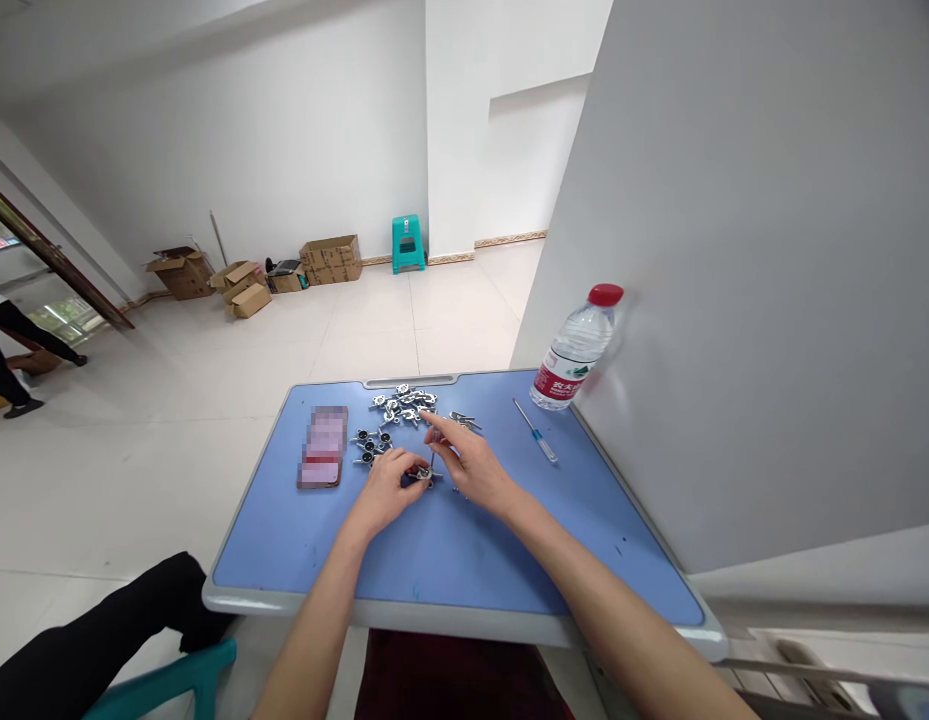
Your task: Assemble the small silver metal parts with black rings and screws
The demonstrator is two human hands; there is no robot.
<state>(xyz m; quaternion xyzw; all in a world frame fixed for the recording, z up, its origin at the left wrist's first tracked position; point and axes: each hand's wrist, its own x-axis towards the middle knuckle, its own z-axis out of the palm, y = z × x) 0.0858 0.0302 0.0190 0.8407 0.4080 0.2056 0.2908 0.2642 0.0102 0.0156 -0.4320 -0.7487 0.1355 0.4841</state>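
On the blue tabletop, my left hand (pixel 391 488) is closed on a small silver metal fitting (pixel 423 474), pressing it near the table surface. My right hand (pixel 471 465) pinches a small screwdriver (pixel 433 456), its thin shaft upright over the fitting; the fingers cover most of the handle. Just left of my hands stand several fittings with black round centres (pixel 369 447). Beyond my fingertips lies a pile of silver metal fittings (pixel 401 404). Some slim metal pieces (pixel 464 421) rest behind my right hand.
A phone (pixel 321 448) lies at left on the blue table (pixel 284 545). At right are another screwdriver (pixel 537 432) and a water bottle (pixel 576 352) beside a grey panel (pixel 764 300). Cardboard boxes (pixel 330 260) and a green stool (pixel 408 245) stand by the wall. People's legs (pixel 134 630) show at left.
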